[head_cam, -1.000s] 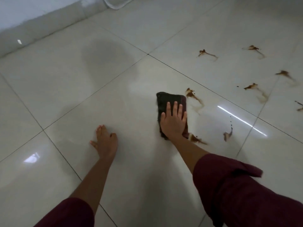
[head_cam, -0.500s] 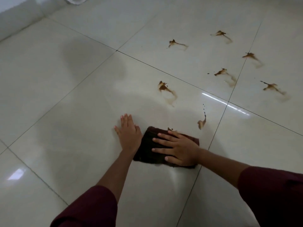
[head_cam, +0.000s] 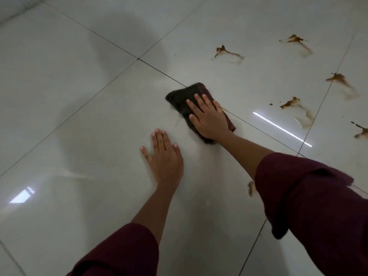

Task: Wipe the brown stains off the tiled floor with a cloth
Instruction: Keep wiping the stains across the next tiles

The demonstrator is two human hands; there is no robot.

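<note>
A dark folded cloth [head_cam: 180,98] lies flat on the glossy pale tiled floor [head_cam: 79,96], over a grout line. My right hand [head_cam: 209,118] presses down on it, palm flat, fingers spread. My left hand [head_cam: 164,154] rests flat on the bare tile just in front of the cloth, fingers apart, holding nothing. Several brown stains with smeared tails mark the tiles to the right: one [head_cam: 226,52] beyond the cloth, others at the far right [head_cam: 294,39] [head_cam: 338,78] [head_cam: 290,103] [head_cam: 361,131]. A small brown stain [head_cam: 251,188] shows beside my right sleeve.
Dark grout lines [head_cam: 111,44] cross the floor. A wall base [head_cam: 14,6] runs along the top left corner. A bright light streak [head_cam: 282,129] reflects on the tile right of the cloth. My maroon sleeves [head_cam: 310,206] cover the lower part of the view.
My right hand slid the cloth away from me, up over the spot where a stain lay. That stain and the one under the cloth before are no longer visible. My left hand stayed planted.
</note>
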